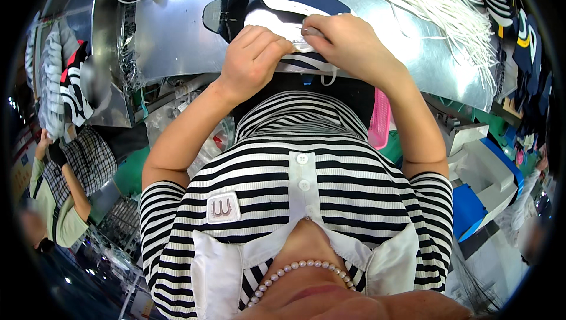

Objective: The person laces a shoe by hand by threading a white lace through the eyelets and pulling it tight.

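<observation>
We see both hands working at the near edge of the shiny metal table (177, 31). The left hand (250, 60) is curled shut, pinching the white lining of a dark blue shoe upper (277, 10) that lies flat on the table; the right hand (348, 46) is closed around a small grey tool (311, 31) pressed to the same spot. A heap of white cords (436, 1) lies untouched to the right, so we judge the work on this piece only partly done.
</observation>
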`<state>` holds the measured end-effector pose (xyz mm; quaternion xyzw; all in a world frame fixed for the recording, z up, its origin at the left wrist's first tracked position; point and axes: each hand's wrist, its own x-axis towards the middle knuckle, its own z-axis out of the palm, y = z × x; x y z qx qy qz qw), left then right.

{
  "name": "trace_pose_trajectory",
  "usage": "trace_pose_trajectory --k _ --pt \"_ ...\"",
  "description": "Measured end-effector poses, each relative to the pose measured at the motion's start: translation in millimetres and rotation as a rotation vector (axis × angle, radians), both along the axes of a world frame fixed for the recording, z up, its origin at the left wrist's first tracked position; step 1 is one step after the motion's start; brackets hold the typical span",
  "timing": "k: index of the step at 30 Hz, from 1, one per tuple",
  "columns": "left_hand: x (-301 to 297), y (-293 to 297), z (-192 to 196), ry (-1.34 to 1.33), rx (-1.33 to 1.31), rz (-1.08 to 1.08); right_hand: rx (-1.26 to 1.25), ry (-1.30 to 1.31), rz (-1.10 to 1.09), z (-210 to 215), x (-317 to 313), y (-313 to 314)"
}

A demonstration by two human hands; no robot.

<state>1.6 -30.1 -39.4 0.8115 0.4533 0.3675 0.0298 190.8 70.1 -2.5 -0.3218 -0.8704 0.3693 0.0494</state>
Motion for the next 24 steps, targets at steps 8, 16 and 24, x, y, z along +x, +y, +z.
trace_pose_trajectory --k 8,16,24 --pt "0.7 5.6 -0.7 -0.043 0.007 -0.059 -0.423 0.261 -0.165 -15.7 8.0 -6.7" --pt "-1.8 9.6 -1.5 -0.074 -0.049 -0.108 -0.662 0.355 -0.284 -20.0 6.9 -6.0" --pt "-4.3 6.9 6.5 -0.090 -0.212 -0.104 -0.456 0.896 -0.656 21.4 48.3 42.9"
